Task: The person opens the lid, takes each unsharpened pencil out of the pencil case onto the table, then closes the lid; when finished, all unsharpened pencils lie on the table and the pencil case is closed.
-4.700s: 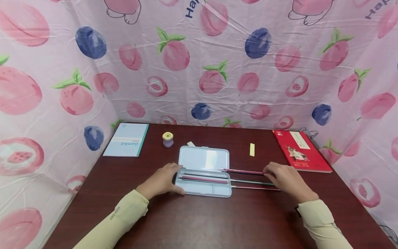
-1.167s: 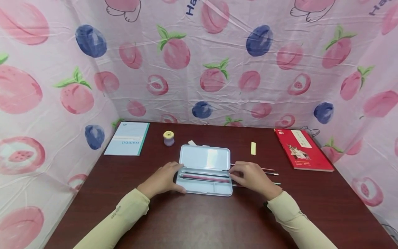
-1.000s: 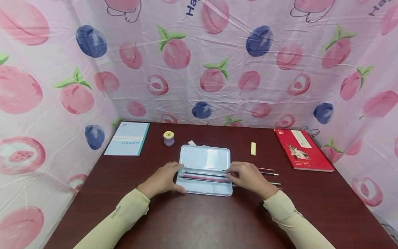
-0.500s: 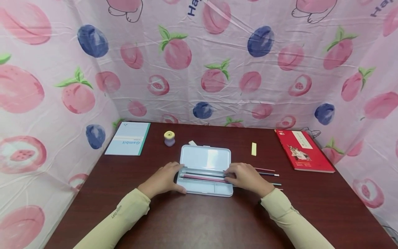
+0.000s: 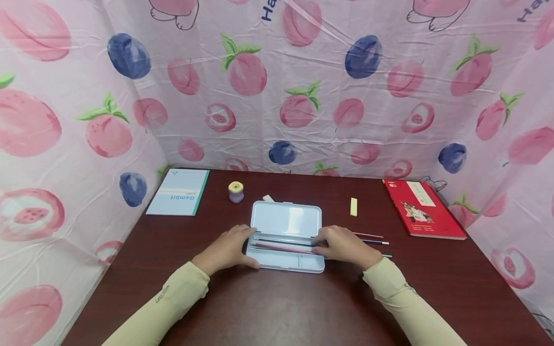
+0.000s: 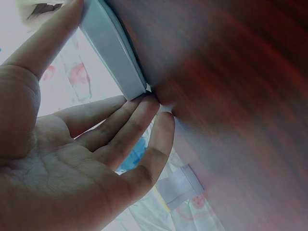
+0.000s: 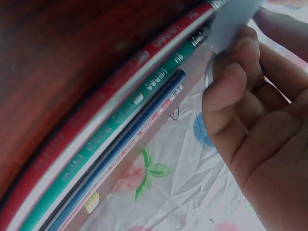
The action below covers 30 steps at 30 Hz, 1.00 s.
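A pale blue pencil case point(image 5: 277, 261) lies with its lid point(image 5: 270, 218) raised, several pencils point(image 5: 277, 246) in its long compartment. My left hand point(image 5: 225, 250) grips the case's left end, thumb at the front edge and fingers at the back, as the left wrist view point(image 6: 115, 57) case end shows. At the right end, my right hand point(image 5: 342, 245) has its fingertips inside the case, pinching the end of a pink pencil. Beside that hand lie a red pencil point(image 7: 96, 106), a green pencil point(image 7: 110, 130), a navy pencil point(image 5: 374, 241) and a pink-and-white pencil point(image 7: 159, 113).
Behind the case are a white eraser-like piece point(image 5: 268, 198), a yellow-topped purple jar point(image 5: 235, 192) and a pale yellow strip point(image 5: 353, 207). A notebook point(image 5: 177, 192) lies back left, a red book point(image 5: 424, 209) back right. Patterned cloth point(image 5: 277, 96) walls the table.
My right hand moved left from the pencils on the table to the case's right end, then slightly further in. The pink pencil in the case shifted a little. My left hand stayed put.
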Each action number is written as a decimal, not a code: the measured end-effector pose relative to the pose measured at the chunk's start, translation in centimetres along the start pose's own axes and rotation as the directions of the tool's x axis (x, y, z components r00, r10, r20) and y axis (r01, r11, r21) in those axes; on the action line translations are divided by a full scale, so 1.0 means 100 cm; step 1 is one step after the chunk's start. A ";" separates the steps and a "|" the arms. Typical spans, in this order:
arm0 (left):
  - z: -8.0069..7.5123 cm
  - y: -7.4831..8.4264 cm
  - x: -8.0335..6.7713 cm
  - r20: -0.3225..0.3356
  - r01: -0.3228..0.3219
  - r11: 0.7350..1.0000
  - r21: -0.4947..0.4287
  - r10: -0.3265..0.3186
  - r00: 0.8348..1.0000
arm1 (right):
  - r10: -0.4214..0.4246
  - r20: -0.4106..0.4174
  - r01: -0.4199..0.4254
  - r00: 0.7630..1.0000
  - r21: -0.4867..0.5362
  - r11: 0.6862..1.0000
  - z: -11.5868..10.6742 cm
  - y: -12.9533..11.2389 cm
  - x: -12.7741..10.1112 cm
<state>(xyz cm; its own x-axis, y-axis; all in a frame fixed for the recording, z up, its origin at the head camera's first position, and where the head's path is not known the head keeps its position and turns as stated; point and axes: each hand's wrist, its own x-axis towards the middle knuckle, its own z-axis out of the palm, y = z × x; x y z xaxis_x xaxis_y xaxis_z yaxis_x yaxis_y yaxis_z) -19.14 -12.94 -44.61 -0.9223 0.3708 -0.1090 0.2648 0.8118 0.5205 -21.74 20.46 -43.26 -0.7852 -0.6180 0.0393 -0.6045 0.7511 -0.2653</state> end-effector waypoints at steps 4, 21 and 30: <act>0.000 0.000 0.000 0.000 -0.001 1.000 0.001 0.001 1.000 | 0.002 0.000 -0.002 1.000 -0.017 1.000 0.000 0.000 0.000; -0.002 0.001 -0.001 -0.002 -0.007 1.000 0.003 0.007 1.000 | 0.029 -0.051 -0.034 0.998 -0.104 0.994 0.007 -0.005 0.003; -0.001 0.001 -0.001 -0.004 -0.008 1.000 0.004 0.008 1.000 | 0.017 -0.078 -0.024 0.997 -0.084 0.996 0.009 -0.004 0.004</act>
<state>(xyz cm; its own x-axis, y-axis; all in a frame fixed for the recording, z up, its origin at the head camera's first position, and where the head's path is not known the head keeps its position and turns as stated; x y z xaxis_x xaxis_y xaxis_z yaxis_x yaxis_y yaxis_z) -19.10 -12.93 -44.48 -0.9213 0.3755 -0.1013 0.2733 0.8105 0.5180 -21.73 19.69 -43.98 -0.8037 -0.5849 0.1094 -0.5947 0.7826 -0.1842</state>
